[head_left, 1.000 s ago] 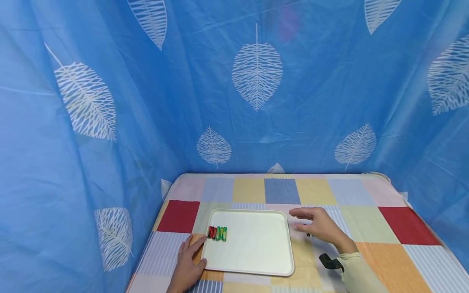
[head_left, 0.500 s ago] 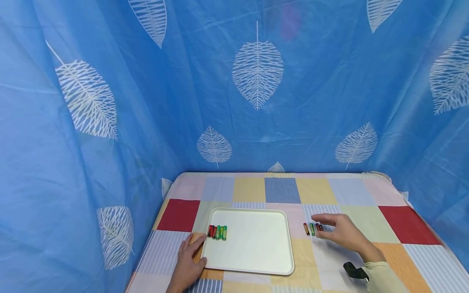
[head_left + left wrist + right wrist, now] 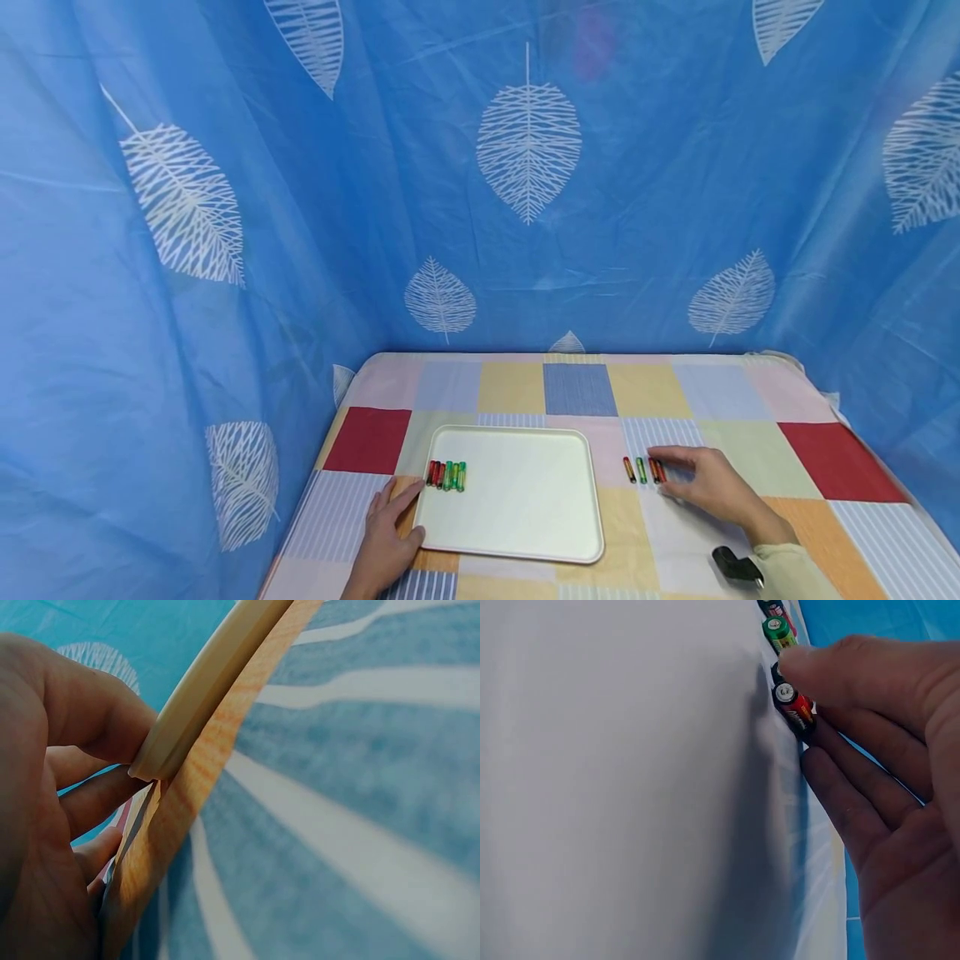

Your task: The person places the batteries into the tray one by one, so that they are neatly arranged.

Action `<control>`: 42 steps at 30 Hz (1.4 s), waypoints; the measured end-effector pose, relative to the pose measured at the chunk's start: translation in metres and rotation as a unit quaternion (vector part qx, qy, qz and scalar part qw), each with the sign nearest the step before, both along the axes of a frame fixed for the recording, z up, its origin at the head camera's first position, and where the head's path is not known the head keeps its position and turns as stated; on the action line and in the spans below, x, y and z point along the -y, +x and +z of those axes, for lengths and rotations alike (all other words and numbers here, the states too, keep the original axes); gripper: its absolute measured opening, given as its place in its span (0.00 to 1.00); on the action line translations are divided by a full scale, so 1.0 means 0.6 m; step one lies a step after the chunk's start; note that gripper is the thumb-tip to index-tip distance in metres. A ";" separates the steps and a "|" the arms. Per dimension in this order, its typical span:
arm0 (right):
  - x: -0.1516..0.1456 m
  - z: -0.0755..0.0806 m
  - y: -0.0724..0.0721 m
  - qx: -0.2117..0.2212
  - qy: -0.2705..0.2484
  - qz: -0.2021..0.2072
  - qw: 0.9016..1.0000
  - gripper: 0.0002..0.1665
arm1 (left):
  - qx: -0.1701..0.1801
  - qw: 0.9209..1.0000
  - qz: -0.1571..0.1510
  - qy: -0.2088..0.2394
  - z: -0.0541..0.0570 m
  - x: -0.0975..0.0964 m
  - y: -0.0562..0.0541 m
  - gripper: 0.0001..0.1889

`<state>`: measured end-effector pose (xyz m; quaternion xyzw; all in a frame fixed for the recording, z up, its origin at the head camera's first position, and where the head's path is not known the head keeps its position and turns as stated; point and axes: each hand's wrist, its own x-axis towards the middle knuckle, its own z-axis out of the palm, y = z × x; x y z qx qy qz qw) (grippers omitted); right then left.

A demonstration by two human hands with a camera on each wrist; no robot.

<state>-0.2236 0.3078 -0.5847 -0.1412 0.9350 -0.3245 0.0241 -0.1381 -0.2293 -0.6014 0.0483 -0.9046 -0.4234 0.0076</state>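
Note:
My left hand (image 3: 386, 537) rests at the left edge of a white tray (image 3: 525, 533), its thumb near the front corner. In the left wrist view, the fingers touch the tray's rim (image 3: 202, 682). My right hand (image 3: 712, 487) is beside loose batteries on the table, thumb and forefinger spread around a red-and-black battery pair (image 3: 657, 472). In the right wrist view, the thumb covers part of one battery, and a red-and-black battery (image 3: 795, 709) lies close to the fingers; firm contact is unclear. Left of these lie a green battery (image 3: 641, 470) and a red-and-black battery (image 3: 629, 470).
A row of several red and green batteries (image 3: 446, 476) lies inside the tray along its left side. The table has a patchwork cloth (image 3: 577, 392). Blue curtains (image 3: 645, 208) with white leaf prints enclose the back and sides. A black wrist device (image 3: 737, 568) sits by the right sleeve.
My right hand has moved right from near the tray, uncovering the loose batteries, and now reaches the rightmost pair. The left hand and tray stay in place.

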 end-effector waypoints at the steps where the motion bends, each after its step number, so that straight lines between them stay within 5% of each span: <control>1: 0.000 -0.001 0.001 0.001 0.001 -0.001 1.000 0.33 | 0.001 1.000 0.000 -0.002 0.001 -0.001 0.000 0.38; 17: 0.008 -0.001 0.006 -0.001 -0.024 -0.030 0.999 0.29 | 0.009 1.000 0.004 -0.002 0.006 -0.001 0.003 0.38; 26: 0.037 0.018 0.001 -0.048 -0.058 0.014 0.997 0.27 | -0.007 1.000 -0.001 0.002 -0.001 0.004 0.001 0.37; 42: 0.146 0.013 -0.019 -0.035 -0.133 0.095 0.986 0.25 | -0.006 1.000 -0.004 -0.005 0.003 0.002 0.003 0.38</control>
